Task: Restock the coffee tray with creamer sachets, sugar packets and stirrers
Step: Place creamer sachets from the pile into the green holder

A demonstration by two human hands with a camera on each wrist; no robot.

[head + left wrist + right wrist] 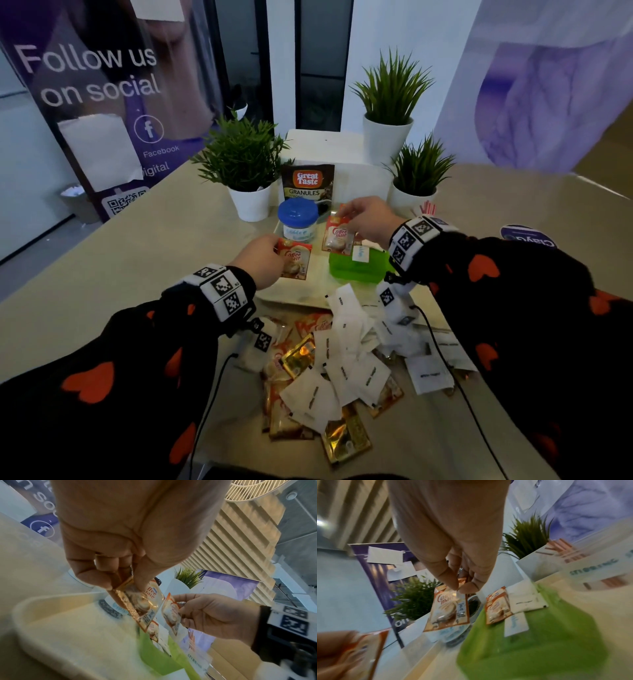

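Above green box (356,267), sachet (337,236) hanging upright

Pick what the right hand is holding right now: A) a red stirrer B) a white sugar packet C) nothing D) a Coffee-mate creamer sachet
D: the right hand pinches the top edge of a Coffee-mate creamer sachet, which hangs above the green container; the head view shows the same grip.

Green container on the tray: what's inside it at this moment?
In the right wrist view the green container holds creamer sachets standing beside a white sugar packet. Its floor and anything lower down are hidden by its wall and blur.
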